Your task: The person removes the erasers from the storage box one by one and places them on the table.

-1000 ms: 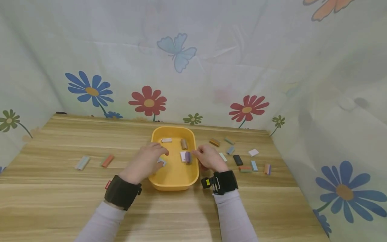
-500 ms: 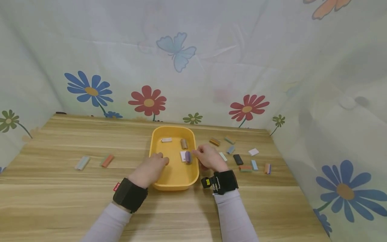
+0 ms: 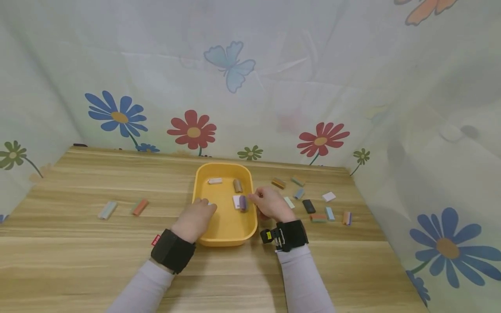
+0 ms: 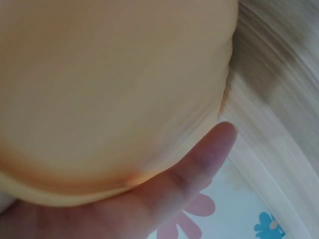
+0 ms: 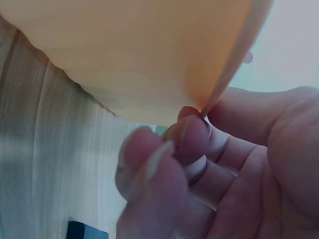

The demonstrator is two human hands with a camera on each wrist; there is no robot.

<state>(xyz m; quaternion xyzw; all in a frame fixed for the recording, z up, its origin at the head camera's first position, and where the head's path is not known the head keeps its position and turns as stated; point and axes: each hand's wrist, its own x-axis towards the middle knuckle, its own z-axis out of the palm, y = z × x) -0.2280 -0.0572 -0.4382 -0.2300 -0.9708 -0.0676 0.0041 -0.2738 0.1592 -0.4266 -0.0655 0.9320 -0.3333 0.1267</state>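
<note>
A yellow plastic basin (image 3: 231, 240) stands on the wooden table with several small blocks inside. My left hand (image 3: 194, 221) reaches over its left rim, fingers bent down. A sliver of a small light blue block (image 3: 210, 203) shows at its fingertips, which seem to pinch it; the rest is hidden. In the left wrist view, one finger (image 4: 199, 159) lies straight beyond the basin's rim. My right hand (image 3: 271, 203) pinches the right rim, thumb inside and curled fingers outside, as the right wrist view shows. Near it inside lie a purple roll-shaped block (image 3: 243, 203) and a white block (image 3: 236, 201).
A brown block (image 3: 237, 186) and a pale block (image 3: 215, 181) lie farther back inside the basin. Several coloured blocks, among them a black one (image 3: 308, 206), are scattered to its right. A grey-blue block (image 3: 107, 210) and a red-green block (image 3: 140, 207) lie left.
My left hand has moved right and turned over the light blue block, its fingers closing; the block was hidden half a second ago and now peeks out. The right hand has stayed on the rim.
</note>
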